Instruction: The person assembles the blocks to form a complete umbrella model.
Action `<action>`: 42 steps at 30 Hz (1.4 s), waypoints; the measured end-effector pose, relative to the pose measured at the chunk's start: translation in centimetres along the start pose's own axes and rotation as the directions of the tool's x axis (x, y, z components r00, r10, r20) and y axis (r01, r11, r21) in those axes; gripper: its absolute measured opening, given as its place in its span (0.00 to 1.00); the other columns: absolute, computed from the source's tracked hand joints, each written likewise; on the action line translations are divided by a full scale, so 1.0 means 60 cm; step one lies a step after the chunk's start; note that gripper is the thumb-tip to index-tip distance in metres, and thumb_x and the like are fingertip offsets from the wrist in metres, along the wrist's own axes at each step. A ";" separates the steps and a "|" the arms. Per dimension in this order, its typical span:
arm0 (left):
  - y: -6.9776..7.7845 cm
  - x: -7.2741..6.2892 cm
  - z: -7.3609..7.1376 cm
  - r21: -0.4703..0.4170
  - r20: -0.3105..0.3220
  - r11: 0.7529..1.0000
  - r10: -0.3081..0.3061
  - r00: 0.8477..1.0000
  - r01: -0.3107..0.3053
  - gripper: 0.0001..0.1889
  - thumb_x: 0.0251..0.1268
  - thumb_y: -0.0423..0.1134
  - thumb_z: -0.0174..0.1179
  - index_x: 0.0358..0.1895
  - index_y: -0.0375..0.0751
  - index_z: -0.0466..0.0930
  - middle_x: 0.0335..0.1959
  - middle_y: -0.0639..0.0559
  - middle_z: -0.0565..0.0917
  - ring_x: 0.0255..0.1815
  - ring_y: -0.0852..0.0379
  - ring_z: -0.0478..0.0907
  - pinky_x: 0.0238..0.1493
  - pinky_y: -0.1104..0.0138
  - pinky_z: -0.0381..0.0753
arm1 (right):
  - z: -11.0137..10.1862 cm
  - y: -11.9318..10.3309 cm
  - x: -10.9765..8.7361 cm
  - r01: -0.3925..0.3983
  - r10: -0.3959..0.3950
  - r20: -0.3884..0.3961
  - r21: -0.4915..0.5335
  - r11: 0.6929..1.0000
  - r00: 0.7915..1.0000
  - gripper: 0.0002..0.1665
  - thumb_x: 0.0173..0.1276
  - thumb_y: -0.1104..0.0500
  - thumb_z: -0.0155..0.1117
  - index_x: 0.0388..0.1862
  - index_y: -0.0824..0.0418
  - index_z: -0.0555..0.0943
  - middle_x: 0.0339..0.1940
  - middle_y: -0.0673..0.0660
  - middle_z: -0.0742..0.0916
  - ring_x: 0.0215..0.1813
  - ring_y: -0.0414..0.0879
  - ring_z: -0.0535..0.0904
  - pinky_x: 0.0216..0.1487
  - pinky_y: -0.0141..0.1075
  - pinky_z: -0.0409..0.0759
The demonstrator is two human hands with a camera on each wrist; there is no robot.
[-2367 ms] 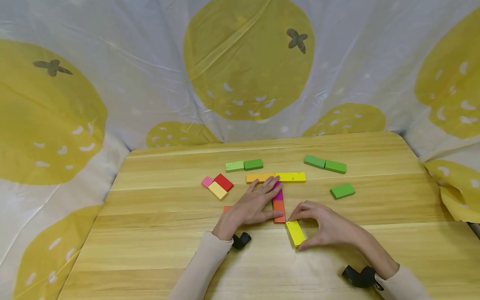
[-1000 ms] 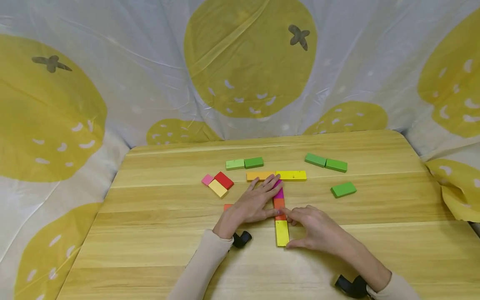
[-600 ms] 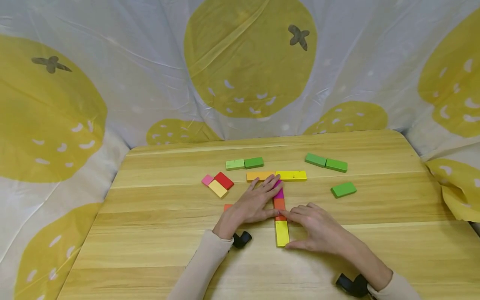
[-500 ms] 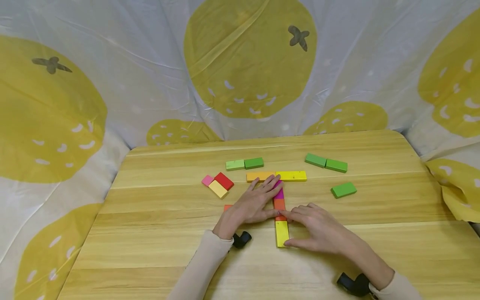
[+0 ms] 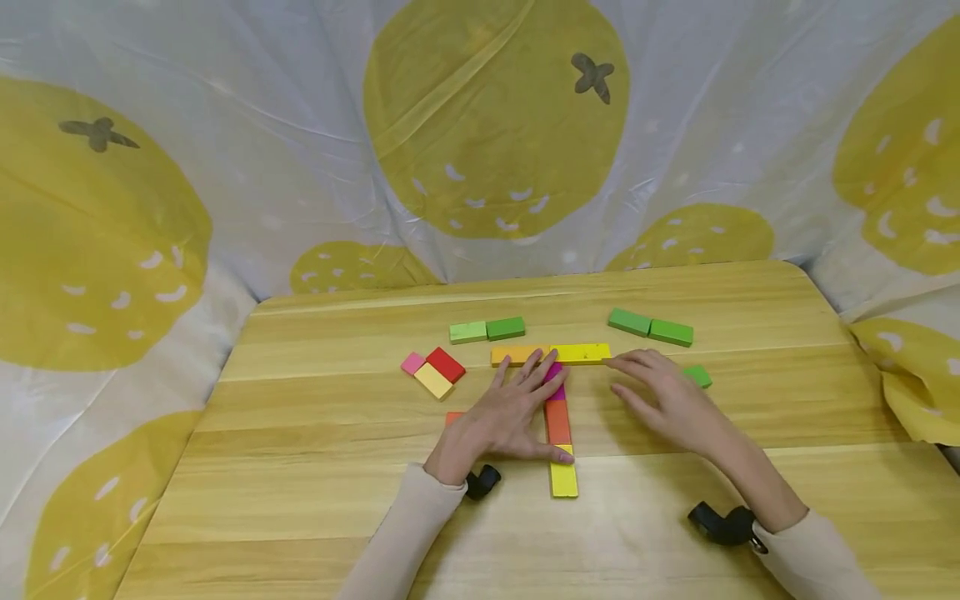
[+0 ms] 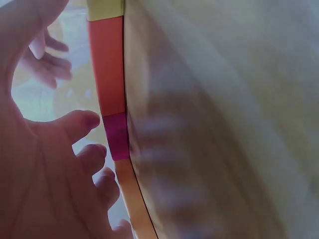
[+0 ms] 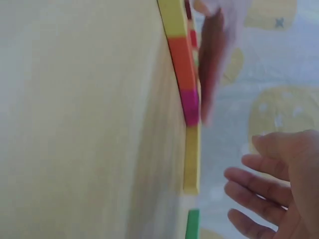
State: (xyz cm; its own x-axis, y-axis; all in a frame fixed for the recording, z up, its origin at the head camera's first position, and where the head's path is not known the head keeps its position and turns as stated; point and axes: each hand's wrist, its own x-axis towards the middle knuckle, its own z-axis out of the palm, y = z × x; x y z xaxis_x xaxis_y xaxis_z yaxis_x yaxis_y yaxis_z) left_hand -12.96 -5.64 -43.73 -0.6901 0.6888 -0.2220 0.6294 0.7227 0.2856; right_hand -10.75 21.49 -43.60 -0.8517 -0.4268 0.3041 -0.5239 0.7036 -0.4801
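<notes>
Head view: taking the magenta block [image 5: 556,387] as our clock centre and the surface's [image 5: 300,500] far edge as twelve, we find the left hand [image 5: 498,421] at eight o'clock, fingers spread, reaching over the magenta block and the orange block [image 5: 516,357] at ten; its thumb lies over the near yellow block [image 5: 564,482] at six. Between that and the magenta block sits the coral block [image 5: 558,422], the three end to end. The long yellow block [image 5: 581,354] is at one, beside the orange block. At three we see the right hand [image 5: 675,408], fingers extended and pinching nothing, its fingertips just beside the long yellow block's end. A green block [image 5: 698,375] lies partly hidden behind it. The pink block [image 5: 413,362], red block [image 5: 446,365] and cream block [image 5: 433,381] cluster at nine.

Left wrist view: we see the left hand's spread fingers at the blocks' nine o'clock side; whether the fingertips press down, we cannot tell.

Right wrist view: the right hand is at four o'clock, fingers parted; the left hand is blurred near one o'clock, beside the row.
</notes>
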 end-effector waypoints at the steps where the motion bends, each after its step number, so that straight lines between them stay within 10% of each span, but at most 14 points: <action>1: -0.001 0.000 0.001 0.008 0.000 1.000 -0.003 1.000 0.003 0.62 0.57 0.78 0.60 0.86 0.54 0.40 0.88 0.53 0.34 0.89 0.49 0.30 0.85 0.40 0.35 | -0.004 0.009 0.004 -0.017 0.017 -0.011 0.010 1.000 1.000 0.20 0.74 0.62 0.66 0.63 0.64 0.83 0.59 0.62 0.86 0.62 0.60 0.81 0.61 0.60 0.81; 14: 0.003 0.012 0.004 0.058 -0.005 0.998 0.025 1.000 -0.024 0.64 0.55 0.79 0.61 0.86 0.51 0.39 0.88 0.53 0.37 0.89 0.50 0.32 0.86 0.42 0.37 | -0.016 0.108 0.057 -0.249 0.249 -0.007 0.002 0.969 0.969 0.27 0.77 0.60 0.62 0.71 0.70 0.75 0.70 0.76 0.75 0.70 0.75 0.68 0.63 0.72 0.65; 25: 0.004 0.014 0.004 0.055 -0.003 0.998 0.009 1.000 -0.009 0.65 0.53 0.78 0.63 0.86 0.50 0.39 0.88 0.55 0.38 0.89 0.52 0.33 0.86 0.43 0.37 | -0.037 0.137 0.051 -0.395 0.399 0.026 -0.090 0.914 0.917 0.27 0.73 0.63 0.65 0.69 0.68 0.78 0.58 0.75 0.80 0.52 0.68 0.77 0.37 0.48 0.76; 34: 0.006 0.012 0.003 0.053 0.007 0.999 0.003 1.000 -0.003 0.66 0.53 0.78 0.64 0.86 0.48 0.39 0.88 0.56 0.37 0.89 0.53 0.33 0.87 0.44 0.36 | -0.066 0.155 0.040 -0.384 0.374 0.182 0.021 0.923 0.909 0.34 0.78 0.50 0.63 0.74 0.68 0.72 0.62 0.74 0.77 0.57 0.69 0.78 0.49 0.58 0.81; 42: 0.008 0.008 0.004 0.056 0.012 0.998 0.000 1.000 -0.001 0.67 0.52 0.79 0.64 0.86 0.47 0.39 0.88 0.56 0.38 0.89 0.54 0.33 0.86 0.44 0.37 | -0.098 0.163 0.028 -0.378 0.316 0.334 0.138 0.915 0.888 0.38 0.69 0.65 0.71 0.75 0.74 0.69 0.66 0.74 0.74 0.63 0.69 0.76 0.53 0.47 0.86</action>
State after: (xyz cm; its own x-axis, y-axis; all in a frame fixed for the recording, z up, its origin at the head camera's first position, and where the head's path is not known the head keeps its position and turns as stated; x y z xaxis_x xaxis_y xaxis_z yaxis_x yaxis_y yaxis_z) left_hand -12.91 -4.97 -43.93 -0.6857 0.6897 -0.2328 0.6492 0.7241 0.2330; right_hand -17.23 30.98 -42.97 -0.9250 -0.3461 -0.1568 -0.1586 0.7268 -0.6683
